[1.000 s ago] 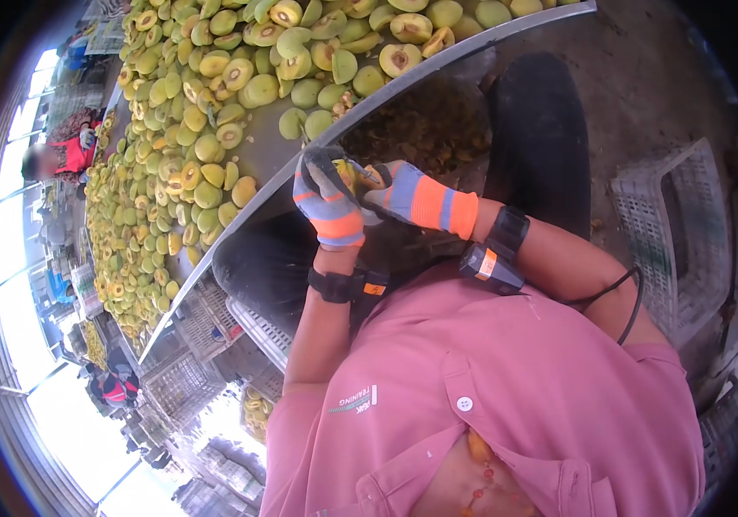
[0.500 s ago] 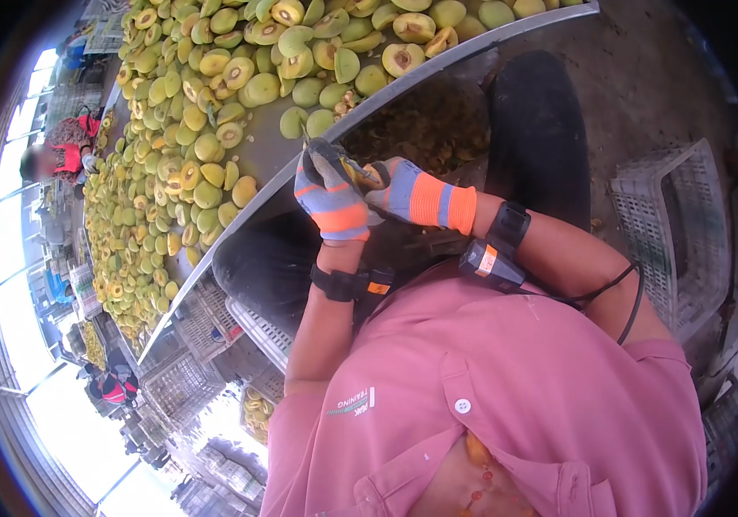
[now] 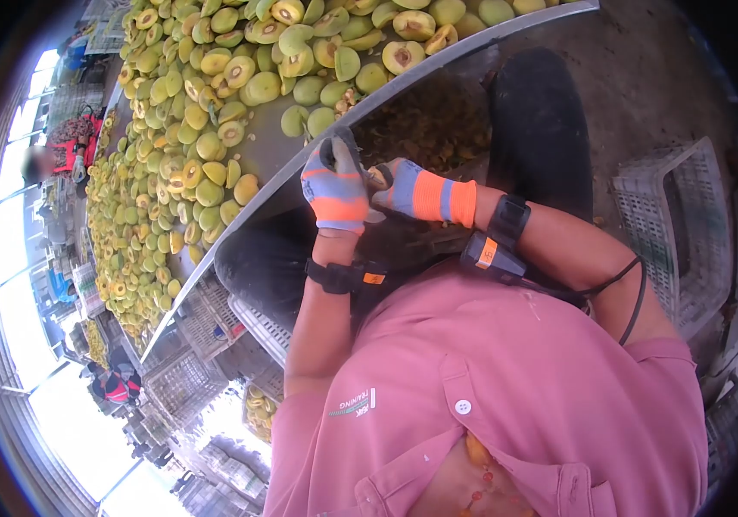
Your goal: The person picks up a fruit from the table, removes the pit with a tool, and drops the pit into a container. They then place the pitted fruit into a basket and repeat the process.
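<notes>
A small yellowish fruit piece [image 3: 378, 176] sits mostly hidden between both gloved hands.

Halved fruits [image 3: 214, 112] lie on the table [image 3: 438, 59]; crate [image 3: 675, 224] right; both well apart.

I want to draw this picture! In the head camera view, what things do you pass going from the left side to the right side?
Person in red → table of cut fruit → left hand → right hand → white crate.
</notes>
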Available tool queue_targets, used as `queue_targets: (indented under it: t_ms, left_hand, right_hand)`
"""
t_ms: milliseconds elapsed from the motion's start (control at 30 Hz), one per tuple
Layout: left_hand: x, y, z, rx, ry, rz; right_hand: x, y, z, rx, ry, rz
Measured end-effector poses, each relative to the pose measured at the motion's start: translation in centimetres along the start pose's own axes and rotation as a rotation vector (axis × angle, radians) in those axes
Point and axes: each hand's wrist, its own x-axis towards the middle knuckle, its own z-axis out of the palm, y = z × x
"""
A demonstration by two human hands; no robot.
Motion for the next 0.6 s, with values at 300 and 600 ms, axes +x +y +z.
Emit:
queue_targets:
  t_ms: [300,600]
  left_hand:
    - [0.6,0.9,-0.7,-0.4,-0.16,-0.345]
    - [0.0,2.1,-0.3,0.255,-0.071,0.209]
  right_hand:
    - [-0.4,-0.3,-0.3,0.178,-0.112,0.125]
    - [0.3,1.7,-0.5,0.016,-0.046,-0.154]
